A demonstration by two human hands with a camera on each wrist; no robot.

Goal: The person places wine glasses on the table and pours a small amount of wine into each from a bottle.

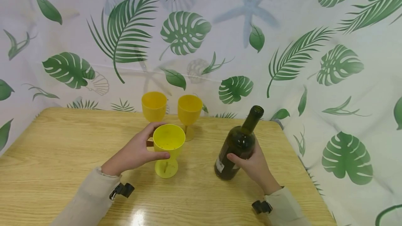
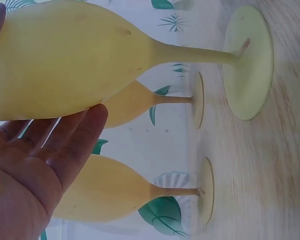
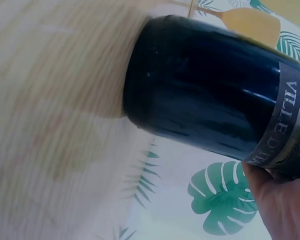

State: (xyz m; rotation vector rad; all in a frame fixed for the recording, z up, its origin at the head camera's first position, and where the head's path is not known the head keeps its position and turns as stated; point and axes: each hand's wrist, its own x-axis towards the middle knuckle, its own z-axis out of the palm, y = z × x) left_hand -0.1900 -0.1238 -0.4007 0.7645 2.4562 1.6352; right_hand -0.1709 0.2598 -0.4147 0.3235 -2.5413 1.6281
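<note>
My left hand (image 1: pixel 139 151) holds the bowl of the nearest yellow goblet (image 1: pixel 169 138), thumb across its front and fingers behind. In the left wrist view the fingers (image 2: pixel 65 135) lie against the goblet's bowl (image 2: pixel 65 60), and its foot (image 2: pixel 247 62) stands on the table. My right hand (image 1: pixel 252 163) grips the body of a dark green wine bottle (image 1: pixel 240 140). The bottle is uncorked and tilts, its neck leaning away to the right. The right wrist view shows its dark body and grey label (image 3: pixel 205 95) with my hand (image 3: pixel 282 200) below.
Two more yellow goblets (image 1: pixel 154 105) (image 1: pixel 189 109) stand upright just behind the held one, near the table's far edge. The light wooden table (image 1: pixel 62 156) is backed and flanked on the right by a leaf-printed white cloth (image 1: pixel 329 79).
</note>
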